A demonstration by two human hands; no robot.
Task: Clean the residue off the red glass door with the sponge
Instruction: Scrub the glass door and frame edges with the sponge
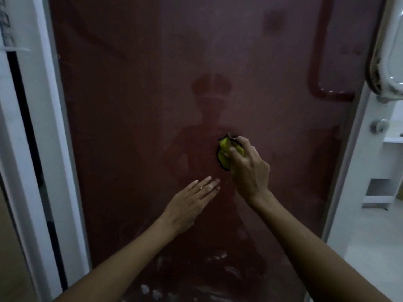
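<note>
Head view: right hand (247,171) gripping yellow sponge (224,154) against red glass door (141,105), left hand (189,205) flat, fingers straight.

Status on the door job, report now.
Right hand grips sponge on red glass door. Left hand flat on glass. Residue low. Nothing blocking.

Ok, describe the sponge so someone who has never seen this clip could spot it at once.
Start from the big red glass door that fills the view between white frames. Near its middle, the right hand grips a small sponge against the glass, above the fingertips of the flat left hand. It is the only yellow-green thing there, with a dark scouring edge.
</note>
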